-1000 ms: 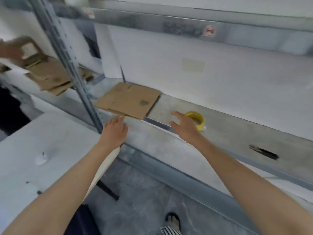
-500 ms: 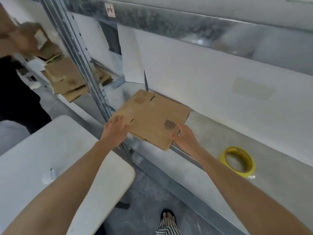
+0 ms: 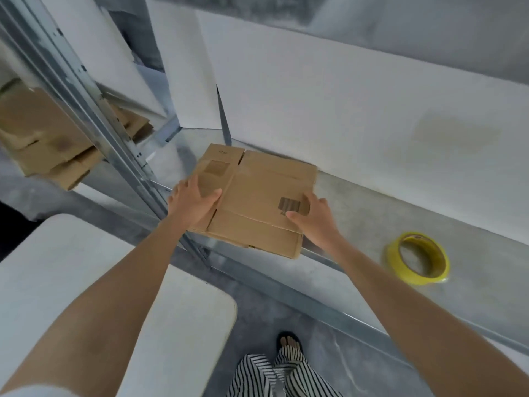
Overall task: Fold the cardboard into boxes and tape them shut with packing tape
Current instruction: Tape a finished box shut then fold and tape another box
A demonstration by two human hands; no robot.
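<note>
A stack of flattened brown cardboard (image 3: 257,193) lies on the metal shelf (image 3: 372,213), its near edge jutting over the shelf's front rail. My left hand (image 3: 191,202) rests flat on the stack's left flap, fingers spread. At the stack's right edge, beside a printed barcode, my right hand (image 3: 312,216) grips the cardboard with the thumb on top and curled fingers. A yellow roll of packing tape (image 3: 418,257) lies flat on the shelf to the right of my right hand.
A slanted metal upright (image 3: 94,116) stands left of the stack, with more flat cardboard (image 3: 43,138) piled on the shelf behind it. A white table (image 3: 71,282) is at lower left. White wall panels (image 3: 343,110) back the shelf. Striped trousers and a sandalled foot show below.
Both hands moved forward from the shelf's front edge onto the cardboard stack. The view swung left and down, so the tape roll now sits further right.
</note>
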